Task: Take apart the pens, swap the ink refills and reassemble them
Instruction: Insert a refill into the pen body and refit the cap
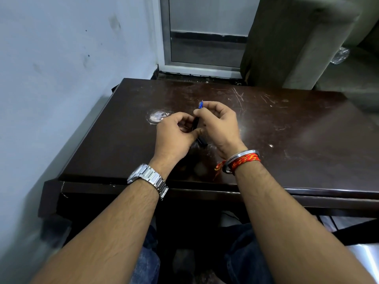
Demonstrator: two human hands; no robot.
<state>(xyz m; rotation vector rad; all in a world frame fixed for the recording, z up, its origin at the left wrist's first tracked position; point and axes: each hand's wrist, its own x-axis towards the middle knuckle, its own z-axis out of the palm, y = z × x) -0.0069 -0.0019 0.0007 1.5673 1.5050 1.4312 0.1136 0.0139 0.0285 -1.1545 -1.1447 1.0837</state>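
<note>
Both hands meet over the middle of the dark table, a little above centre of the frame, and share one pen between them. The left hand pinches the black barrel with thumb and fingers, apparently to keep it from turning. The right hand closes its fingertips on the upper end, where a blue tip pokes out above the knuckles; this looks like the twisting or pulling side of the pair. So each grip is clenched on the pen, one steadying, one working. The pen's lower end shows dark below the hands, close to the table top. Whether it touches cannot be told. No second pen is visible, perhaps hidden under the hands
</note>
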